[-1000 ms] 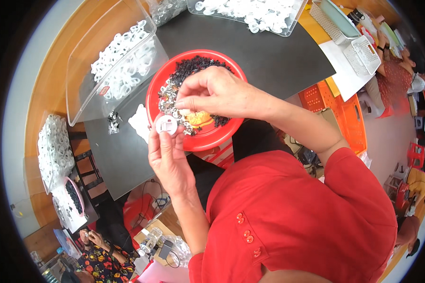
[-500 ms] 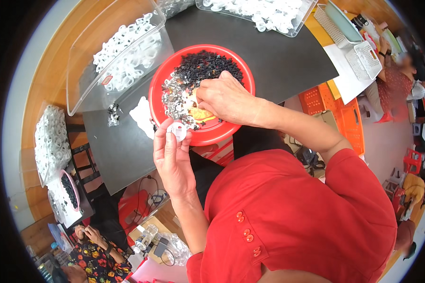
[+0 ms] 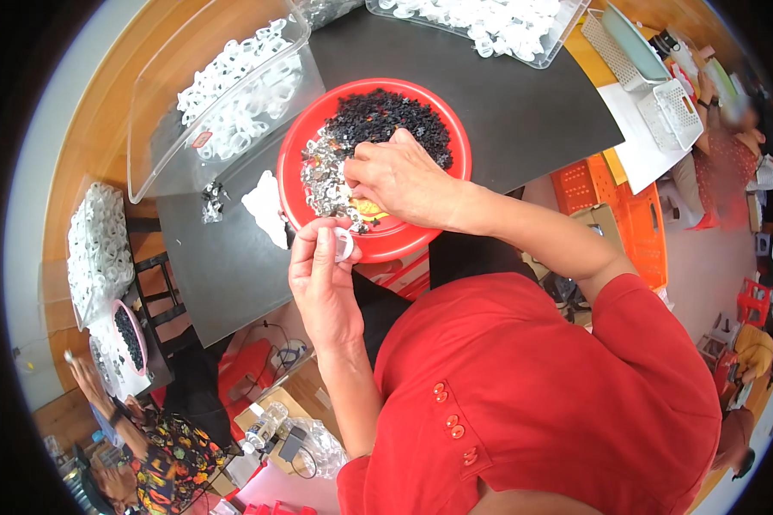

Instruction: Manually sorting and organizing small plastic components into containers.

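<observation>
Between the thumb and fingers of my left hand (image 3: 325, 292) is a small white round plastic part (image 3: 343, 245), tilted so it shows as a ring. It is held just off the near left rim of a round red tray (image 3: 459, 137). My right hand (image 3: 408, 182) reaches over the tray, its fingers pinched together at the silver metal pieces (image 3: 318, 176). Whatever those fingertips hold is hidden. Many small black parts (image 3: 386, 120) fill the tray's far side. A yellow piece (image 3: 369, 209) shows below my right hand.
A clear bin (image 3: 146, 163) of white ring parts stands at the far left, and another clear bin (image 3: 537, 60) at the back. A white cloth-like item (image 3: 266, 209) and a small packet (image 3: 214, 202) lie left of the tray. A co-worker's arm (image 3: 103, 395) shows lower left.
My left hand has turned the white part from its flat face to a ring-like view. My right hand has shifted slightly left over the metal pieces. The co-worker's arm has stretched out.
</observation>
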`<action>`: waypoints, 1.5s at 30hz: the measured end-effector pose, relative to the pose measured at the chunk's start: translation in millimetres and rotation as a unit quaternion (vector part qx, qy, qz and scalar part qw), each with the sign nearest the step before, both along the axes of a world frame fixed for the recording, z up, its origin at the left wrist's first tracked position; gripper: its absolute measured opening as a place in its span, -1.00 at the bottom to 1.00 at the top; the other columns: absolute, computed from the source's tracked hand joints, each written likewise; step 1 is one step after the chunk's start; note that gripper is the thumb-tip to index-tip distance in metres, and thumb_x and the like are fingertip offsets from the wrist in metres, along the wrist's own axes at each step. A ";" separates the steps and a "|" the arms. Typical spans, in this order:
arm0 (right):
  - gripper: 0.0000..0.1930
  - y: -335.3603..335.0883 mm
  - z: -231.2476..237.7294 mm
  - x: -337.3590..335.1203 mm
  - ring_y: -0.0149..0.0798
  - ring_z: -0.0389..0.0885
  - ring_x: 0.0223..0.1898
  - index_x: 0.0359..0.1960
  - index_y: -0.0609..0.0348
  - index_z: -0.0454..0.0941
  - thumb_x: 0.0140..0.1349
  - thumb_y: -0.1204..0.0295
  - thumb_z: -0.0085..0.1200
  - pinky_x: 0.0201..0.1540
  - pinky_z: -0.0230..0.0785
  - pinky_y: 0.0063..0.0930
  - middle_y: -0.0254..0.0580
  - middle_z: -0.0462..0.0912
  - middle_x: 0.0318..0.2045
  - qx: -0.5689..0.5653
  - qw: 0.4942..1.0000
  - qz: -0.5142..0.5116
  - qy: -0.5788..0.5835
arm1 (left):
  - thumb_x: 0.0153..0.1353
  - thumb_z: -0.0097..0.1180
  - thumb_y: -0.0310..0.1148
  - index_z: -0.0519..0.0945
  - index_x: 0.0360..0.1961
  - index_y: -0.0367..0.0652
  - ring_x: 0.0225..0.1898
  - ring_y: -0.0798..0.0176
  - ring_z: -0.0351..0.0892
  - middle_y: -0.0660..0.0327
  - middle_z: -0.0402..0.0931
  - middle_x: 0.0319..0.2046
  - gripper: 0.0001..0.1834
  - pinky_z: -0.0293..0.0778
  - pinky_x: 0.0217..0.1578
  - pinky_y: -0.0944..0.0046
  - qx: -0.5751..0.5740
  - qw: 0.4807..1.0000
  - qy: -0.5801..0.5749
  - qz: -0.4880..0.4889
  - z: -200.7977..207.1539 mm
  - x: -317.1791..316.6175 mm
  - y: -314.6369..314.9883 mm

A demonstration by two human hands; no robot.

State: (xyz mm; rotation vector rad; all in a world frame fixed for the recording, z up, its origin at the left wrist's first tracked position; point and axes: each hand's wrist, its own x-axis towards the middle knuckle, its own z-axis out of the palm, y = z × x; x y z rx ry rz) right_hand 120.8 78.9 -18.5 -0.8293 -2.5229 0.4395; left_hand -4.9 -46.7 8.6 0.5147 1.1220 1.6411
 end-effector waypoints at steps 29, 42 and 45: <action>-0.88 -2.2 47.0 19.1 -0.19 0.53 -0.34 -0.24 0.14 0.54 0.18 0.47 0.11 -0.28 0.33 -0.36 -0.20 0.52 -0.36 -0.083 0.961 0.133 0.228 | 0.15 0.13 -0.60 0.52 -0.33 -0.26 -0.34 0.21 0.51 0.17 0.50 -0.35 -0.93 0.40 -0.29 0.25 0.053 0.819 0.569 0.044 14.5 4.0 16.7; -0.86 -8.3 58.4 24.2 -0.15 0.53 -0.42 -0.39 0.27 0.49 0.14 0.45 0.15 -0.35 0.37 -0.33 -0.14 0.51 -0.40 -0.147 0.962 0.062 0.220 | 0.35 -0.04 -0.45 0.35 0.21 -0.40 0.07 0.27 0.48 0.06 0.42 0.12 -0.57 0.40 0.13 0.23 0.032 0.990 0.129 -0.040 8.4 -0.5 13.9; -0.85 -15.0 59.2 21.1 -0.25 0.53 -0.51 -0.42 0.30 0.52 0.10 0.46 0.21 -0.42 0.39 -0.41 -0.15 0.54 -0.44 -0.201 0.942 0.045 0.264 | 0.33 0.02 -0.44 0.34 0.23 -0.32 0.12 0.27 0.44 0.12 0.42 0.13 -0.54 0.41 0.14 0.24 0.062 0.997 -0.023 -0.036 7.3 1.5 14.8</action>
